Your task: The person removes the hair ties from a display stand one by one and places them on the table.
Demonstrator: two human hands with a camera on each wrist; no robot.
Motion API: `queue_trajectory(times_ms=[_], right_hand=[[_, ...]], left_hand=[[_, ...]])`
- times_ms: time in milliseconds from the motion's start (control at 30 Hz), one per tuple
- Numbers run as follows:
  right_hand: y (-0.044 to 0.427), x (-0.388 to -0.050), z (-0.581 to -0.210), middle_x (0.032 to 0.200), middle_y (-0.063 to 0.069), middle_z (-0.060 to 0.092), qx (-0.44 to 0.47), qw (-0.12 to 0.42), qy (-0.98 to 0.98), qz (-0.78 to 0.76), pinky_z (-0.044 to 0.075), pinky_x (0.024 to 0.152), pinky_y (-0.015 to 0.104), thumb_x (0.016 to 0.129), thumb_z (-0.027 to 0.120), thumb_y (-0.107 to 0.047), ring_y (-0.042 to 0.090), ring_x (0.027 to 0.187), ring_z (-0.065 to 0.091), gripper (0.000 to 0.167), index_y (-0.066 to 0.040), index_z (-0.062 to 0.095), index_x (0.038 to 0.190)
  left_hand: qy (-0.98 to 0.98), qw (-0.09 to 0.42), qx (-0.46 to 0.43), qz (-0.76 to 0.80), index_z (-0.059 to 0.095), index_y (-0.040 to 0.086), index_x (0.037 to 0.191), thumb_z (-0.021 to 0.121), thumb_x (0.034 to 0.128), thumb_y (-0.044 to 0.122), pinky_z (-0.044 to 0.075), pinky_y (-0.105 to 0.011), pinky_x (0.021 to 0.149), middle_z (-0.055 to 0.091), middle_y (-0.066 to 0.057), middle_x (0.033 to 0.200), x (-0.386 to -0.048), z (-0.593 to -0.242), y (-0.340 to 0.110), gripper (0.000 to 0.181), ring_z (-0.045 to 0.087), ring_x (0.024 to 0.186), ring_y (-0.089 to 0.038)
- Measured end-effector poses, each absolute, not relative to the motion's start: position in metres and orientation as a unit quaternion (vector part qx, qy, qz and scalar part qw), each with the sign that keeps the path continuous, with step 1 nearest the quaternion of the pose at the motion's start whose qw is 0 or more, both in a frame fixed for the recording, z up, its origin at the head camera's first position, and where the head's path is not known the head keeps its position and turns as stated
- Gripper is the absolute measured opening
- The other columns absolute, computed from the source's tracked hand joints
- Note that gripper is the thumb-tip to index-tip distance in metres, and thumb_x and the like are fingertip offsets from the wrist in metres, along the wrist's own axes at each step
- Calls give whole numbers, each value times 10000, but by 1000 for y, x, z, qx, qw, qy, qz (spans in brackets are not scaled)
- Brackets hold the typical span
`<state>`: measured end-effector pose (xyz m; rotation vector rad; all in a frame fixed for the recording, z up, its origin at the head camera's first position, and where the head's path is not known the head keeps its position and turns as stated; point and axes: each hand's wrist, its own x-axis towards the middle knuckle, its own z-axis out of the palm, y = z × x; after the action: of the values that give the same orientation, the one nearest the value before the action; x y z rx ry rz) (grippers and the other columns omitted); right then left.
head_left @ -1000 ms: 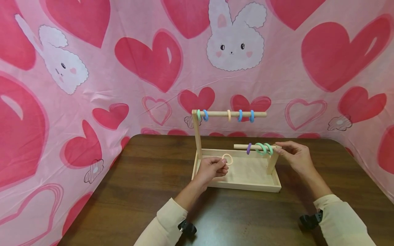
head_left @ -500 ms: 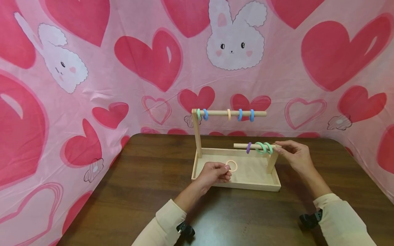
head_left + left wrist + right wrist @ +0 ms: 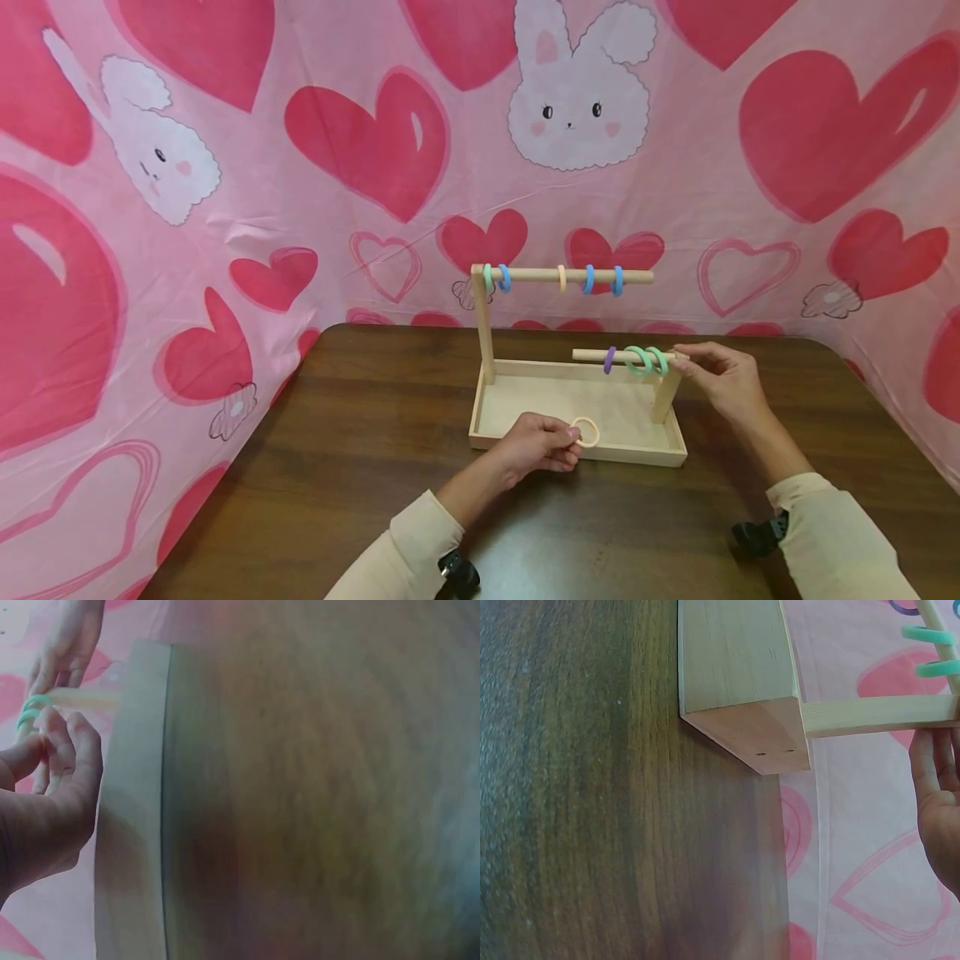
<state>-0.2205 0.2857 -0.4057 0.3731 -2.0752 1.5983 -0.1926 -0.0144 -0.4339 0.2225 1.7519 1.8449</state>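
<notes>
My left hand (image 3: 538, 446) pinches a peach ring (image 3: 598, 432) between thumb and fingers, over the front edge of a wooden tray (image 3: 637, 456). In the left wrist view that ring cannot be made out. Two posts rise from the tray, each bearing a rod. At the right, my right hand (image 3: 727, 379) grips the top of the short post (image 3: 663, 400), where the lower rod (image 3: 587, 355) joins it. A purple ring (image 3: 609, 360) and two green rings (image 3: 939, 669) hang on that lower rod. The right wrist view cuts off part of the right hand.
Higher up, the upper rod (image 3: 525, 274) carries a green ring (image 3: 488, 278), several blue rings (image 3: 588, 280) and another peach ring (image 3: 562, 279). The tray stands on a dark wooden table (image 3: 360, 433). A pink heart-print cloth (image 3: 322, 183) hangs behind.
My left hand has moved down and right toward me with the peach ring, from over the tray to its front edge. The right hand keeps its hold on the post.
</notes>
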Motion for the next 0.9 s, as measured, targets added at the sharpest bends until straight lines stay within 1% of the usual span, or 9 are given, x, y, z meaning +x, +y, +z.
queue_trajectory(times_ms=[167,300,400,533,667,733,767,900], right_hand=[[286,-221,-407,979,-294,737,141,250,-762,581,523,745,55,867,694,141,-123,868,670,226,35,760,1055],[286,-222,-407,976,-285,742,142,250,-759,584,524,747,55,868,692,141,-122,858,673,225,35,760,1055],[286,-222,-408,940,-274,745,141,249,-758,586,524,732,60,868,694,138,-117,828,668,227,35,759,1060],[285,-221,-408,887,-257,742,141,245,-757,590,525,717,69,871,693,135,-104,792,657,234,54,745,1085],[286,-221,-409,872,-253,739,139,250,-756,589,522,711,68,868,695,136,-101,778,652,245,29,756,1080],[286,-221,-409,870,-247,742,139,250,-753,593,521,710,67,866,694,141,-99,777,656,251,15,762,1072],[286,-221,-409,869,-248,742,139,251,-753,592,521,710,67,865,695,141,-100,777,656,251,14,763,1071],[285,-221,-408,871,-254,742,136,249,-757,589,525,714,70,868,694,139,-104,784,660,232,49,749,1075]], left_hand=[[660,314,86,677,669,-127,1105,582,1021,82,615,-259,698,659,50,684,-186,-438,-7,242,638,621,-34],[660,331,91,668,692,-94,1038,597,1010,76,615,-262,676,660,36,679,-181,-442,1,197,639,608,-40],[659,344,91,663,703,-84,1008,616,994,62,620,-273,670,661,31,669,-176,-445,8,170,638,594,-45],[657,356,93,658,704,-128,1040,631,985,61,629,-299,692,654,22,662,-171,-448,19,210,630,584,-47],[662,363,98,648,710,-143,1037,634,991,94,636,-329,729,655,5,675,-168,-449,31,253,623,582,-45],[666,366,99,642,720,-136,1028,638,990,102,637,-333,735,681,-30,696,-167,-449,37,255,622,579,-46],[669,368,100,638,726,-130,1024,643,987,102,637,-334,734,708,-68,716,-167,-450,40,249,623,577,-47],[678,373,100,625,744,-107,1009,655,976,89,636,-320,724,766,-209,849,-164,-451,50,218,624,579,-51]])
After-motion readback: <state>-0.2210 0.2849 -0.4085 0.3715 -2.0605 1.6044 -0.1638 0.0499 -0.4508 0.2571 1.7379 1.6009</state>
